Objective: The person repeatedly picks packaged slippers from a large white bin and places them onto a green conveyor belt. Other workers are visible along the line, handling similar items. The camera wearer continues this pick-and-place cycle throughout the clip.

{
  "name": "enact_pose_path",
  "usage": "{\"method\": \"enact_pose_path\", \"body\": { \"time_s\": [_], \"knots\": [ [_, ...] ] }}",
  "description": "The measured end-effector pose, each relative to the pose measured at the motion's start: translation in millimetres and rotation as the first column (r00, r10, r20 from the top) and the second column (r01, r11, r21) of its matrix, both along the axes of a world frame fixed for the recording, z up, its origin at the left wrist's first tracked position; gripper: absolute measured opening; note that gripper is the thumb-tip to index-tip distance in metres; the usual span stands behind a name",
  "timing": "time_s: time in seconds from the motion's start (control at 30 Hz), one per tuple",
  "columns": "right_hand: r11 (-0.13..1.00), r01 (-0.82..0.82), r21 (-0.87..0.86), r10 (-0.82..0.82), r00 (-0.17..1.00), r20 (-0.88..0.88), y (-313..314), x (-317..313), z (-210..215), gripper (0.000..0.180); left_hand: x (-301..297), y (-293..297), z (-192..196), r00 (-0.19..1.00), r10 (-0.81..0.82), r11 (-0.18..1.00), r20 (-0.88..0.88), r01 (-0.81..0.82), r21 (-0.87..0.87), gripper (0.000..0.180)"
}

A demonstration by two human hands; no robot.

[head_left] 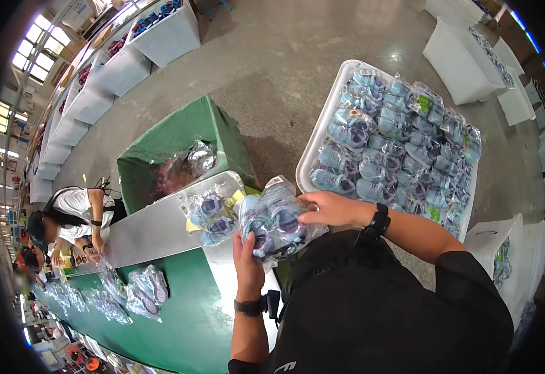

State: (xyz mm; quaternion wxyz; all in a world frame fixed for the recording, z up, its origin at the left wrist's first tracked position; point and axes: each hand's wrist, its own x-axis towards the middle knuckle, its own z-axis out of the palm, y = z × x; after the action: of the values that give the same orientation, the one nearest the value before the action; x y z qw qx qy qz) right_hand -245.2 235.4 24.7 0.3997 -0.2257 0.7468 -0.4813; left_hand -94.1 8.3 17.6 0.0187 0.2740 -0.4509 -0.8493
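Note:
Between my two hands is a clear plastic bag of blue and purple shoes (271, 219), held close in front of me. My left hand (248, 265) grips the bag's near left side, thumb up against the plastic. At its far right side, my right hand (330, 208) has the fingers closed on the bag. Just left of it, another bagged pair of shoes (212, 215) lies on the metal ledge (154, 223). To my right, a white bin (302, 168) is filled with rows of similar bagged shoes (403, 146).
A green bin (169, 134) with crumpled plastic stands beyond the ledge. Several bagged shoes (148, 290) lie on the green conveyor belt (188, 311). A co-worker (76, 215) bends over the ledge's far left. White bins (166, 37) line the back left; another (463, 62) stands at far right.

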Motion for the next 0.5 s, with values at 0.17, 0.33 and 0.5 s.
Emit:
{"method": "enact_pose_path", "body": {
  "time_s": [0.17, 0.33, 0.5],
  "knots": [
    [0.983, 0.103, -0.150, -0.049, 0.943, 0.330, 28.8, -11.8, -18.8, 0.045, -18.1, 23.9, 6.9, 0.999, -0.029, 0.996, 0.015, 0.027, 0.087, 0.036],
    [0.979, 0.175, -0.104, -0.111, 0.886, 0.451, 50.1, -16.3, -12.8, 0.045, -29.6, 38.1, 13.0, 0.999, -0.048, 0.996, 0.026, 0.046, 0.081, 0.036],
    [0.974, 0.157, -0.161, -0.070, 0.893, 0.445, 63.1, -25.2, -1.9, 0.047, -40.0, 44.8, 19.1, 0.997, -0.074, 0.994, 0.020, 0.072, 0.079, 0.038]
  ]
}}
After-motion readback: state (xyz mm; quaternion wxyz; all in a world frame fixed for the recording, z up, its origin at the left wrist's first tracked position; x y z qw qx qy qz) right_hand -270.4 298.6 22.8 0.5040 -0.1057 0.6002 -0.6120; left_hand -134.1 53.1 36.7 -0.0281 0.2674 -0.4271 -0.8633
